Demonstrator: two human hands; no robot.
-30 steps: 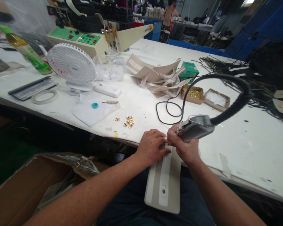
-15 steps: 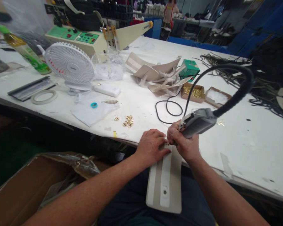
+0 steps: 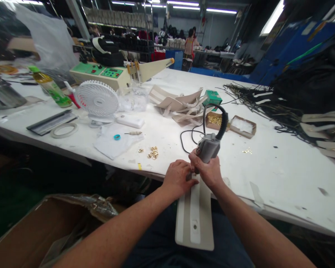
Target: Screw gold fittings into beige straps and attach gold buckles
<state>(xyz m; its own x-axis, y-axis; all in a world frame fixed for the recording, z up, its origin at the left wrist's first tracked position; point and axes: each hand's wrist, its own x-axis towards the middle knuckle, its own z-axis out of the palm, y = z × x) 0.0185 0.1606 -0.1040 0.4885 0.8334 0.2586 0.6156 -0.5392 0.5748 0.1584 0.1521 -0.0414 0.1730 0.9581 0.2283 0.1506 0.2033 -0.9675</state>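
Observation:
My right hand is wrapped around a grey corded electric screwdriver, its lower end pointing down at the top end of a beige panel. The tool's tip is hidden by my fingers. My left hand grips that same end of the panel, fingertips close to the tip. The panel hangs over the table edge above my lap, with a paler strip down its middle and a small hole near the bottom. Small gold clasps lie in a pile left of my hands.
On the white table are stacked beige panels, a box of gold parts, a white fan, a tape roll and a bottle. Dark cords lie at right. A cardboard box stands below left.
The view has tilted up, showing more of the room. The screwdriver has become more upright over the panel's end, and its cable arc has swung inward. Both hands keep their hold.

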